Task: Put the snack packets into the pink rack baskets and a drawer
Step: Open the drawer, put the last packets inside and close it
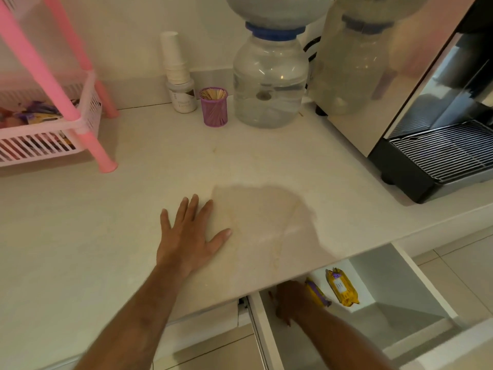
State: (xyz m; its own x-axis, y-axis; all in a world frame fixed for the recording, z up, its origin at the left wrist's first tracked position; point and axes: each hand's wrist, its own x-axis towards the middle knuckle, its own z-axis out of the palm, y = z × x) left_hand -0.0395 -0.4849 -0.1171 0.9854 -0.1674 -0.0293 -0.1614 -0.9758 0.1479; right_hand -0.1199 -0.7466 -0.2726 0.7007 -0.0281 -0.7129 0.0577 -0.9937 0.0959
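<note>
My left hand [190, 236] lies flat on the pale countertop [106, 236], fingers spread, holding nothing. My right hand [292, 300] reaches into the open white drawer [416, 279] below the counter edge, partly hidden by the countertop. Its fingers rest on a yellow and purple snack packet [317, 292]; whether it grips the packet I cannot tell. A second yellow packet [341, 288] lies beside it in the drawer. The pink rack [88, 121] stands at the far left, and its lower basket holds several snack packets [34, 114].
A stack of paper cups [174, 60], a small white jar [182, 98], a purple toothpick holder [214, 106] and a water dispenser jar [269, 81] stand along the back wall. A coffee machine with a drip grille [442, 148] fills the right side.
</note>
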